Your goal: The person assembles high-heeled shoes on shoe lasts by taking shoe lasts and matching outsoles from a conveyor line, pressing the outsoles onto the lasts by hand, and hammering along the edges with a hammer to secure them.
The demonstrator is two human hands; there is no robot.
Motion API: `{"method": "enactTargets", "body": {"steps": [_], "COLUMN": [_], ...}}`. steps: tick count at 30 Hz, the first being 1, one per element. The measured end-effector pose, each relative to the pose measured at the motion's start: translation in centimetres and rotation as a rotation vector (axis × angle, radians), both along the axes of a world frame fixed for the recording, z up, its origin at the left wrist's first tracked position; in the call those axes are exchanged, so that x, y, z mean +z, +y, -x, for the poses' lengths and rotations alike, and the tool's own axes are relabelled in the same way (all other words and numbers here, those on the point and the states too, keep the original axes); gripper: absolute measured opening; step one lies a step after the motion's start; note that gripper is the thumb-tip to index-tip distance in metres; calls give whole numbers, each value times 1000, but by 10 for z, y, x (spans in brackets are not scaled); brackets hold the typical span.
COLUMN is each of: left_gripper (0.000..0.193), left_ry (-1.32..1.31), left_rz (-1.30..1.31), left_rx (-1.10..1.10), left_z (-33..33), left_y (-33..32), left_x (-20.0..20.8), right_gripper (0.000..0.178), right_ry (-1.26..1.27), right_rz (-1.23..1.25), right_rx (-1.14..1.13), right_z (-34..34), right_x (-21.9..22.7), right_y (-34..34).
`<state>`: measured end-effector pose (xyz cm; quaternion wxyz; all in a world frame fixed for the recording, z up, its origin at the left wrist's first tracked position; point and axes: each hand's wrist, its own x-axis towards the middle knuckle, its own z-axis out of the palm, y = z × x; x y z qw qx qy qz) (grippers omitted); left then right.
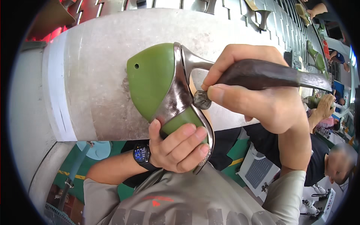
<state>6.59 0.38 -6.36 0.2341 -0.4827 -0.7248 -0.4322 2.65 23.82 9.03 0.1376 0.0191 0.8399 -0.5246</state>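
Observation:
A high-heeled shoe [173,98] in shiny dark bronze sits on a green shoe last [152,77], turned on its side over the worktable. The last has a small dark hole near its far left corner. My left hand [176,148] wraps round the toe end of the shoe, fingers over the green front. With thumb and fingertip, my right hand [264,103] pinches a small dark grey lump [202,100] against the sole edge near the heel. That same hand also holds a dark-handled tool [258,74], its flat metal end pointing right. My right fingers partly cover the heel [198,62].
The pale, stained worktable [101,48] has a rounded surface. Beyond it runs a slatted metal conveyor [225,9] carrying shoe parts and heeled pieces [263,19]. A co-worker [318,159] is close by on the right; a light blue stool [95,150] stands below left.

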Motion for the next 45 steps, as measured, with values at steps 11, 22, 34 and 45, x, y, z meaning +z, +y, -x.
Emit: {"method": "enactTargets", "body": {"steps": [11,22,34,45], "left_gripper": [64,65,77,62], "left_ry": [-41,-1470,-1401,-1405], "left_rz": [-1,-765,-279,-310], "left_rx": [-122,-846,-776,-992], "left_z": [13,39,24,18], "left_y": [-9,-52,-47,-53], "left_x": [15,73,94,72], "right_gripper": [18,74,79,63], "right_ry": [89,53,837,785], "right_rz": [-35,1244,-279,-353], "right_rx": [-303,-544,-323,-338], "right_z": [-66,-200,-247,-271], "right_x": [-11,-86,-111,-113], "right_y": [11,-47,-121,-135]}}
